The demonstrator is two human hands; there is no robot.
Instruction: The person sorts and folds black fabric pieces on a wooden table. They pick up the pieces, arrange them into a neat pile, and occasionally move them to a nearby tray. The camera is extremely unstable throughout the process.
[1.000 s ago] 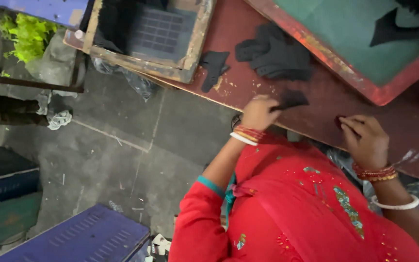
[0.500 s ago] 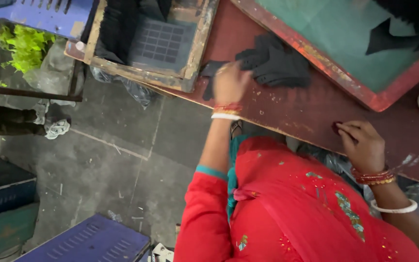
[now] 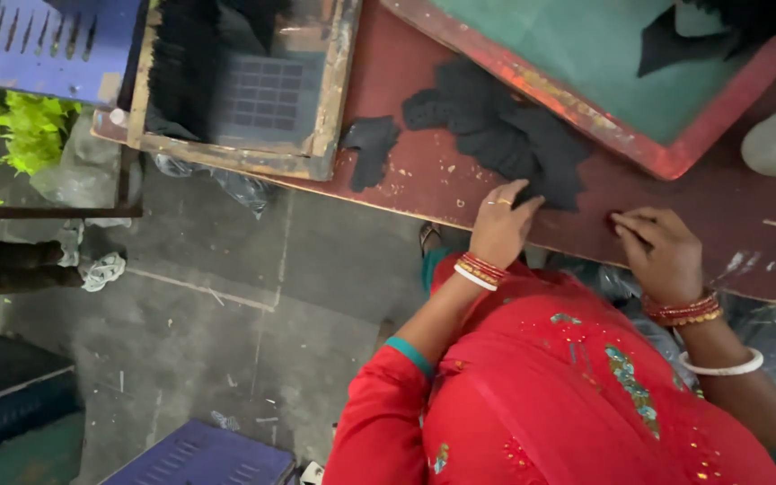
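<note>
Fingertips of left hand (image 3: 500, 229) pressing edge of black cloth pile (image 3: 505, 135) on red table (image 3: 424, 171), not gripping; right hand (image 3: 662, 251) resting loosely curled nearby. Probably soft, light, limp pieces; best pinching one edge.

A bright red garment (image 3: 550, 404) with small gold and green embroidered motifs, its sleeves edged in teal. Red-and-gold bangles (image 3: 480, 269) with one white band sit just behind the left fingers; red bangles (image 3: 683, 311) and a white bangle (image 3: 720, 366) behind the right
</note>
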